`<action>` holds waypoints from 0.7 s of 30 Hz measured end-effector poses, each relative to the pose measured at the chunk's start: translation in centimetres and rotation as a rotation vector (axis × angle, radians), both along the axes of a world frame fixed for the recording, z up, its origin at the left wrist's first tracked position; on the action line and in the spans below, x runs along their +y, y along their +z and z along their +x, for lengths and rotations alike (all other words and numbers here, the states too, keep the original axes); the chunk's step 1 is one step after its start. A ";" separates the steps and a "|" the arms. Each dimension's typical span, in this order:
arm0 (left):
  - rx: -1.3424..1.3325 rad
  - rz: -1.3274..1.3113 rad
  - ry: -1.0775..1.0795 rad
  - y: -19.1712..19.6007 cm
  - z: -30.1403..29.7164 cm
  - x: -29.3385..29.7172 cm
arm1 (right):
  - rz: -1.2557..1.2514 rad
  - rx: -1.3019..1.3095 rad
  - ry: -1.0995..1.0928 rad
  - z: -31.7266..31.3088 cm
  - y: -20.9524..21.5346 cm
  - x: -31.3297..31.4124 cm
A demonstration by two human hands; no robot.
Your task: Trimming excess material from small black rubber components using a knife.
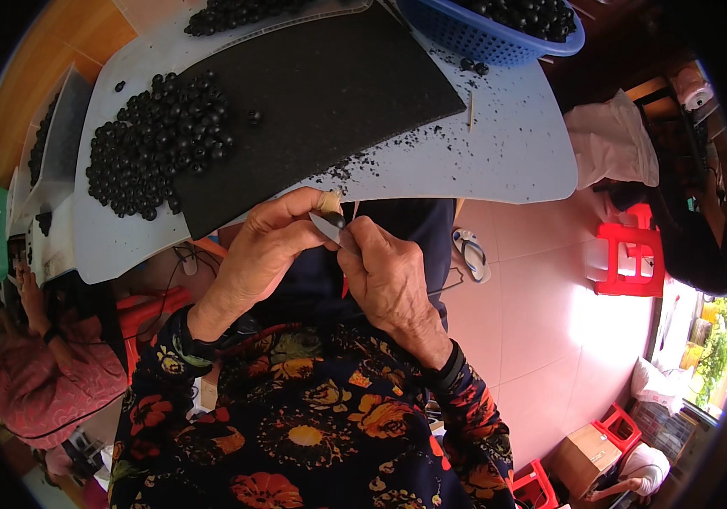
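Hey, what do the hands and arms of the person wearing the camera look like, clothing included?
Both sleeves are dark with red, orange and yellow flowers, ending in plain dark cuffs. The left hand is ungloved, with what looks like a tan wrap at one fingertip. The right hand shows no glove.

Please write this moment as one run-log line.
left hand: pinching dark round piece | right hand: holding knife beside it | table: pile of dark round pieces, left side

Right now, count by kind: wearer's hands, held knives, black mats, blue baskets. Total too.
Hands: 2 (left hand, right hand)
Knife: 1
Black mat: 1
Blue basket: 1
Total: 5
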State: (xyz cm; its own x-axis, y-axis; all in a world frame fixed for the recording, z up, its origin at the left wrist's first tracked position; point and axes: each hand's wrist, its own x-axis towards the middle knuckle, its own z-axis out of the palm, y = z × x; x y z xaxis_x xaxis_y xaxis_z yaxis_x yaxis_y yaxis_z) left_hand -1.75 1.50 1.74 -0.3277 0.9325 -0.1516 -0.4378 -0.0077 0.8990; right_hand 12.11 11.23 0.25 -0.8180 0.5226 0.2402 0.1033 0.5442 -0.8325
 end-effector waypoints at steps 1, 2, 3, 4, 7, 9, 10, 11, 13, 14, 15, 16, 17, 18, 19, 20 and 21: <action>-0.002 -0.002 0.015 -0.1 0.0 0.0 | 0.004 0.003 0.002 0.0 -0.1 0.0; -0.001 -0.002 0.013 0.0 0.0 0.0 | 0.005 0.004 0.000 0.1 -0.1 0.0; -0.004 -0.025 -0.020 0.0 -0.2 -0.1 | 0.002 0.011 -0.002 0.1 -0.2 -0.1; -0.006 -0.048 -0.052 0.1 -0.3 -0.1 | -0.002 0.019 -0.004 0.1 -0.3 -0.1; -0.010 -0.038 -0.047 0.2 -0.3 -0.2 | 0.014 0.027 -0.025 0.0 -0.2 -0.2; -0.007 -0.045 -0.038 0.0 -0.3 -0.3 | 0.019 0.021 -0.019 0.0 -0.2 -0.1; -0.006 -0.052 -0.030 -0.1 -0.3 -0.4 | 0.024 0.014 -0.013 0.0 -0.2 -0.1; -0.006 -0.052 -0.032 0.0 -0.2 -0.3 | 0.025 0.014 -0.015 0.0 -0.2 -0.1; -0.023 -0.050 -0.032 0.1 -0.1 -0.3 | 0.034 -0.010 -0.042 0.0 -0.2 -0.2; -0.023 -0.050 -0.034 0.0 0.0 -0.3 | 0.035 -0.010 -0.044 -0.1 -0.3 -0.3; 0.012 -0.065 -0.013 -0.2 0.0 -0.3 | 0.042 -0.063 -0.071 -0.2 -0.4 -0.4; 0.047 -0.080 0.008 -0.3 0.1 -0.3 | 0.049 -0.117 -0.099 -0.3 -0.6 -0.5; 0.047 -0.080 0.008 0.1 0.2 -0.5 | 0.048 -0.116 -0.099 -0.4 -1.2 -0.2; 0.148 -0.157 -0.035 1.1 0.5 -0.9 | 0.038 -0.212 -0.113 -0.4 -2.1 0.1; 0.249 -0.233 -0.079 2.0 0.8 -1.4 | 0.027 -0.308 -0.127 -0.3 -2.6 0.4; 0.439 -0.274 -0.111 2.8 1.6 -2.0 | 0.014 -0.268 -0.129 -0.1 -2.5 0.5; 0.505 -0.168 -0.142 2.0 1.0 -2.4 | 0.014 -0.267 -0.124 0.1 -2.0 0.4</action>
